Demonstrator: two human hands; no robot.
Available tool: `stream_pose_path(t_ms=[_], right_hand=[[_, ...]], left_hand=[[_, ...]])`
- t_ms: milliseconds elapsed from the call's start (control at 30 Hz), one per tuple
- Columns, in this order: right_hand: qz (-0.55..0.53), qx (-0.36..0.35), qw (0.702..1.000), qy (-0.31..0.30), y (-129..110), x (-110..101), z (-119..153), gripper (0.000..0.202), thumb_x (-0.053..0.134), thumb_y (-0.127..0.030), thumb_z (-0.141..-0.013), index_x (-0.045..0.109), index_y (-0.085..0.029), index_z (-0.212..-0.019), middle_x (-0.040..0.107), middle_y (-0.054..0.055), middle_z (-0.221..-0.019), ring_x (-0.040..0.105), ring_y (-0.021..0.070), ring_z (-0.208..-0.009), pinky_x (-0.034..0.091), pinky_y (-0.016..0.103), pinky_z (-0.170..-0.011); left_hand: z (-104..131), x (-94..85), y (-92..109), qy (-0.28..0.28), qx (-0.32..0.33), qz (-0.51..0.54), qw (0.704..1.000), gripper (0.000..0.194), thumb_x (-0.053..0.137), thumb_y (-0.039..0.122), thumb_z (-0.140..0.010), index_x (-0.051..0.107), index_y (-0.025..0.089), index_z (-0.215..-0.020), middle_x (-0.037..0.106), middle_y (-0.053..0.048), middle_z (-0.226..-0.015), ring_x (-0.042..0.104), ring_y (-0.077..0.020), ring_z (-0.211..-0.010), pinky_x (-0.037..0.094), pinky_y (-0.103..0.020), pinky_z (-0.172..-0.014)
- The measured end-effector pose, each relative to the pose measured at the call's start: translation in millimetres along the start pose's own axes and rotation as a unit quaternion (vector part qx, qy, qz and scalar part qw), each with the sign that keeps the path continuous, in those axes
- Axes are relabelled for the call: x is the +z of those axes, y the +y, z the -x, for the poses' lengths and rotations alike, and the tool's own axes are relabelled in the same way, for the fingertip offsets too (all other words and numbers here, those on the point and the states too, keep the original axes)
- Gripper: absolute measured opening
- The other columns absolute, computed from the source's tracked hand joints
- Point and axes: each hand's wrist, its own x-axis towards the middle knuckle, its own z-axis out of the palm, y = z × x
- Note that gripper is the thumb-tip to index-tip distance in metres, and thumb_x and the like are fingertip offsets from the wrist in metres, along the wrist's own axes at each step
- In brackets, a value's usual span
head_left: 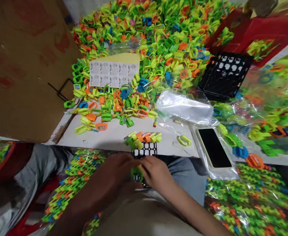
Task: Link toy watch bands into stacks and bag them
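A black plastic grid tray (147,149) leans at the table's front edge, above my lap. A row of yellow, orange and green toy watches (144,137) sits along its far end. My left hand (124,167) lies over the tray's left side, somewhat blurred, with its fingertips hidden. From the right, my right hand (156,170) bends its fingers in against a green toy watch (135,172) low on the tray. Both hands nearly meet there. One yellow toy watch (184,140) rests on the tabletop to the right.
Toy watches (163,42) are heaped across the back of the table. A label sheet (114,73), clear bags (184,106), stacked black trays (225,75) and a bagged phone (214,147) lie around. A cardboard box (30,72) stands left. Bagged watches (249,200) fill the lower right.
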Motion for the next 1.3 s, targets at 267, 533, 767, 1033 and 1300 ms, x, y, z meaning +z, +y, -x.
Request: stream_pose_path(t_ms=[267, 533, 767, 1033, 1300], right_hand=[[-0.112, 0.100, 0.979, 0.136, 47, 3, -23, 0.015, 0.061, -0.031, -0.081, 0.071, -0.021, -0.086, 0.075, 0.006, -0.089, 0.069, 0.0232, -0.084, 0.054, 0.036, -0.080], [0.036, 0.065, 0.989, 0.131, 54, 18, -20, 0.020, 0.054, -0.025, -0.084, 0.071, -0.016, -0.092, 0.072, 0.012, -0.092, 0.066, 0.0260, -0.089, 0.051, 0.037, -0.079], [0.028, 0.074, 0.993, 0.082, 45, 20, -25, 0.017, 0.053, -0.014, -0.074, 0.068, -0.015, -0.082, 0.069, 0.010, -0.082, 0.063, 0.0225, -0.076, 0.049, 0.031, -0.071], [0.010, 0.104, 0.991, 0.081, 42, 17, -30, 0.022, 0.048, -0.013, -0.078, 0.069, -0.016, -0.084, 0.070, 0.007, -0.082, 0.063, 0.0206, -0.074, 0.047, 0.028, -0.069], [0.070, 0.114, 0.991, -0.012, 29, 12, -41, 0.021, 0.051, -0.014, -0.081, 0.068, -0.014, -0.094, 0.069, 0.010, -0.092, 0.062, 0.0215, -0.085, 0.045, 0.029, -0.078]], left_hand=[[-57, 38.1, -38, 0.090, -0.016, -0.029, 0.995, 0.066, 0.061, 0.051, -0.080, 0.038, 0.025, -0.136, 0.042, -0.011, -0.141, 0.038, -0.0303, -0.130, 0.035, -0.049, -0.106], [-59, 48.4, -37, 0.091, 0.005, -0.047, 0.995, 0.076, 0.067, 0.055, -0.072, 0.040, 0.020, -0.135, 0.050, -0.012, -0.135, 0.044, -0.0293, -0.126, 0.041, -0.044, -0.104], [-60, 52.0, -32, 0.104, -0.009, -0.059, 0.993, 0.082, 0.070, 0.058, -0.067, 0.040, 0.020, -0.134, 0.052, -0.011, -0.135, 0.045, -0.0297, -0.126, 0.040, -0.044, -0.106], [-63, 59.1, -28, 0.123, -0.023, -0.074, 0.989, 0.077, 0.070, 0.055, -0.069, 0.041, 0.019, -0.131, 0.055, -0.012, -0.131, 0.047, -0.0311, -0.124, 0.041, -0.046, -0.103], [-65, 56.8, -27, 0.114, -0.025, -0.069, 0.991, 0.059, 0.063, 0.035, -0.076, 0.045, 0.021, -0.131, 0.055, -0.009, -0.128, 0.047, -0.0267, -0.122, 0.041, -0.042, -0.103]])
